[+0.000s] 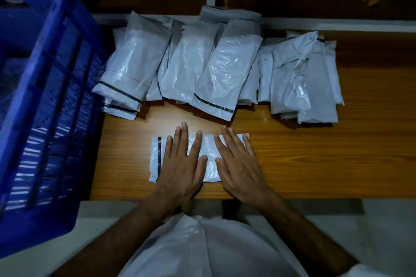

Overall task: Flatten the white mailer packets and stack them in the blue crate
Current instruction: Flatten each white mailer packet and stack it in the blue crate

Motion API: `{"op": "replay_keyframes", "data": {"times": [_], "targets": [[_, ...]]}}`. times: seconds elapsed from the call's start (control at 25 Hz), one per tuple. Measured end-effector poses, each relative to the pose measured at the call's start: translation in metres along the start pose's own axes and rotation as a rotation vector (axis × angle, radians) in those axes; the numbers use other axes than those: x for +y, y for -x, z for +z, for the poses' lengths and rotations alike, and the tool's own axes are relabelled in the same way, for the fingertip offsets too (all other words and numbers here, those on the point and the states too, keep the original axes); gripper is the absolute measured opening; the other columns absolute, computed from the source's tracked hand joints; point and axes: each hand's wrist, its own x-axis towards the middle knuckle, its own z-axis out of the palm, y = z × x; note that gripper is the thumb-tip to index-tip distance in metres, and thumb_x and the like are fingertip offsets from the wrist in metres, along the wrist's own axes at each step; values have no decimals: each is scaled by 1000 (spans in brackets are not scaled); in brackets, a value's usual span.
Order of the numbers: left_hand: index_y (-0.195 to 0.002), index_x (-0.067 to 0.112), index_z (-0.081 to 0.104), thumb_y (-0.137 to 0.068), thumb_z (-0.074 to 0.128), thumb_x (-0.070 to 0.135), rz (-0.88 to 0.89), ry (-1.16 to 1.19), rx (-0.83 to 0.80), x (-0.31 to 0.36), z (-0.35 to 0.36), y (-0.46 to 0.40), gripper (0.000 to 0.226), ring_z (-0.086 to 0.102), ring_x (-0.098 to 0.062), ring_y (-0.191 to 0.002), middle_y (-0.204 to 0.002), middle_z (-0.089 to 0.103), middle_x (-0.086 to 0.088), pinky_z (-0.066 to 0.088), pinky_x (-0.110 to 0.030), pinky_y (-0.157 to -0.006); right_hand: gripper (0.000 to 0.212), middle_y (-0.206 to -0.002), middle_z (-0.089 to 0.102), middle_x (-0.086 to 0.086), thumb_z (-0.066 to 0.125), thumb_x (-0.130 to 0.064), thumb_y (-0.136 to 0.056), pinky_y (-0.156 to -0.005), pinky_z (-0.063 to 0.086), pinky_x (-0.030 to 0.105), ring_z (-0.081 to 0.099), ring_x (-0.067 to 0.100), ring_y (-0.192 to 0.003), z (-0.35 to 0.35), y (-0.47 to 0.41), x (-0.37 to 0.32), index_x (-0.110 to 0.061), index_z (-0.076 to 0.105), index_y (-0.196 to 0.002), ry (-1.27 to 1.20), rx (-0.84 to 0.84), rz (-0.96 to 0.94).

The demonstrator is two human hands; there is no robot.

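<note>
One blue crate (pixel 45 101) is filling the frame's left; a wooden worktop (pixel 315 164) is carrying two heaps of white mailers (pixel 180 67), uncountable; the left hand (pixel 182 164) and right hand (pixel 238 164) are pressing flat-fingered on one packet (pixel 209 148), lower centre, in a dim room

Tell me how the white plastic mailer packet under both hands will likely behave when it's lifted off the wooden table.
The white plastic mailer packet looks thin and crinkly, so it will probably flex or sag rather than stay stiff. Its glossy film suggests it may slide easily on the wooden table. It lies fairly flat under the left hand and right hand, so it seems light.
</note>
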Motion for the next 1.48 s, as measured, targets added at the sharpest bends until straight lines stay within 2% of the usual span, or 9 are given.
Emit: {"op": "replay_keyframes", "data": {"times": [0.16,0.52,0.64,0.72,0.88,1.04,1.24,1.36,1.48], "targets": [[-164,17,14,-107,28,44,144,-18,16,32,10,-25,64,-8,-24,-158,-171,-5,-12,3,-51,-127,61,-175,5,7,31,-38,-109,-130,6,50,-2,18,-161,-8,14,26,-16,20,-166,-3,59,170],[-163,17,15,-110,28,37,168,61,-29,29,1,-27,58,-9,-17,-157,-171,-1,-8,6,-48,-127,60,-174,10,10,30,-36,-108,-128,9,57,2,21,-161,-9,12,17,-14,29,-163,33,96,137],[-162,15,22,-108,30,37,23,24,58,-10,-16,-7,59,-4,-20,-158,-171,7,-8,5,-49,-128,60,-173,13,10,36,-39,-108,-129,5,53,5,21,-161,0,-2,-9,-19,30,-163,-13,89,82],[-164,19,11,-106,26,48,-79,-65,25,-28,-17,9,66,-11,-22,-157,-171,-5,-8,-2,-45,-127,64,-174,11,9,40,-45,-107,-129,8,54,4,22,-161,9,-8,-20,-22,26,-165,60,50,90],[-164,21,4,-106,30,49,-43,-99,16,-32,-7,10,69,-11,-19,-157,-171,-9,-5,-8,-39,-126,66,-174,9,9,36,-48,-106,-128,9,54,3,23,-161,14,-12,-19,-23,21,-166,98,1,100],[-164,18,4,-106,29,51,-53,-69,28,-33,-11,8,72,-10,-22,-158,-171,-9,-7,-1,-46,-128,66,-174,8,10,33,-47,-106,-128,10,55,3,24,-161,10,-14,-21,-22,20,-166,107,-2,104],[-163,14,0,-99,42,67,242,-64,-130,-45,-26,21,93,-12,-27,-157,-170,-12,-10,2,-52,-127,66,-174,10,6,35,-51,-105,-129,9,52,5,21,-161,8,-17,-18,-26,24,-165,30,-18,89],[-164,18,8,-106,25,63,324,-208,-166,-53,-28,17,75,-6,-26,-158,-171,-2,-8,12,-52,-127,72,-174,2,-4,32,-64,-101,-130,0,47,-4,9,-160,-11,-17,-5,-33,19,-165,-201,-139,85],[-163,17,14,-109,15,57,324,-230,-165,-49,-34,12,67,2,-26,-158,-170,5,-9,17,-49,-127,92,-174,-6,1,43,-75,-94,-129,-7,48,-9,14,-160,-26,8,1,-30,10,-167,-41,-181,-57]]}}
